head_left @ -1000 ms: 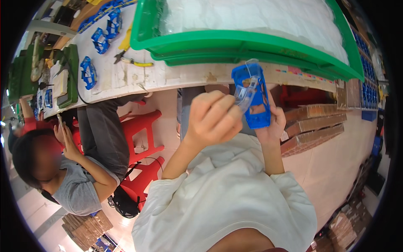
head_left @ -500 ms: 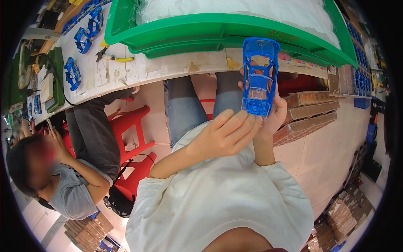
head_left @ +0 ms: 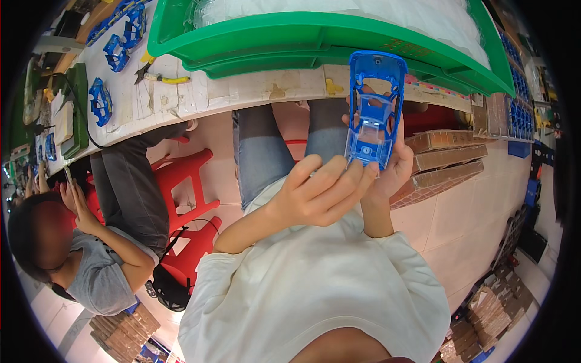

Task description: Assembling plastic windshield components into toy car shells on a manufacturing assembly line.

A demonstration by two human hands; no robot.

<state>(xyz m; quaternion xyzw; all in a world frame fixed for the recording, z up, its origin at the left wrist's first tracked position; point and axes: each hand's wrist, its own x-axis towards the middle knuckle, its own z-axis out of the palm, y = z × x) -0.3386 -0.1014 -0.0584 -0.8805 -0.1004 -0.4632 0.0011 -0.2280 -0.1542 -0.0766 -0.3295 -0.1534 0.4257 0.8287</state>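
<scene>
A blue plastic toy car body shell (head_left: 397,115), its hollow inside facing up, is held lengthwise in front of the table edge. My right hand (head_left: 396,166) wraps its right side and underside, the thumb along the lower right end; some fingers show through the shell's openings. Inside the lower half of the shell sits a clear plastic window piece (head_left: 363,134), slightly tilted at its left edge. My left hand (head_left: 327,187) is closed, its fingertips pressed together at the lower end of the shell and clear piece. The fingers partly hide that end.
A green bin (head_left: 272,39) of clear plastic pieces stands on the white table (head_left: 230,97). To the left lie yellow-handled cutters (head_left: 163,78) and several blue car shells (head_left: 101,101). Flat cartons (head_left: 448,166) are stacked at right. A co-worker (head_left: 109,266) sits at left beside red stools (head_left: 181,187).
The shell has tipped slightly, showing more of its inside, and the clear piece sits a little differently in it. My left fingers have moved slightly along the lower end.
</scene>
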